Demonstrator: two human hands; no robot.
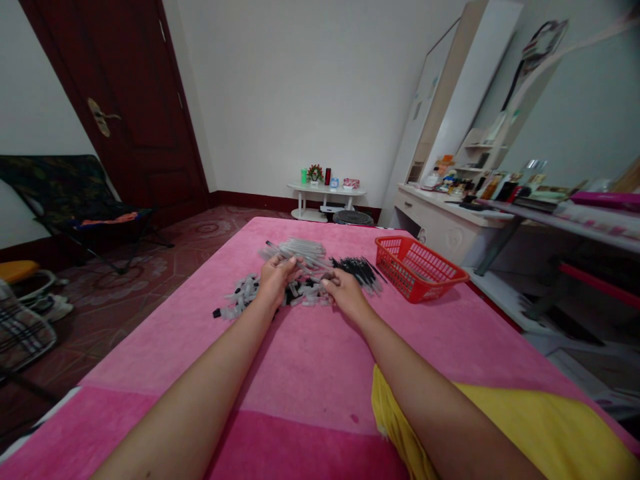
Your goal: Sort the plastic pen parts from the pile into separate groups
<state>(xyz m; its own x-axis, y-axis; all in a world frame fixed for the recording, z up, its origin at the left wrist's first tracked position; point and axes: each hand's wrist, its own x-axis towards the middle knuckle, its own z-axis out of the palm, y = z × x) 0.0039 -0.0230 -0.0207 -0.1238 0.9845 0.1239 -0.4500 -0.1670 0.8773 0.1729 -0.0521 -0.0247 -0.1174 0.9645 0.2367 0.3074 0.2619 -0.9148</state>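
Over the small parts, my left hand (278, 279) is closed in a pinch on a thin, clear pen barrel (310, 269), which runs toward my other hand. To its right my right hand (346, 292) is closed too, thumb against finger, on something small and dark that I cannot make out. Below and around both hands lies a loose heap of short clear and black pen caps (245, 293). Just beyond the left hand is a bundle of long clear barrels (306, 249). Past the right hand, dark pens or refills (357, 270) lie side by side.
A red plastic basket (417, 270) stands at the right of the pink cloth-covered table (200, 360). Yellow fabric (525, 420) lies beneath my right arm. A folding chair (75, 187) is at the left, a cluttered dresser (440, 213) at the right.
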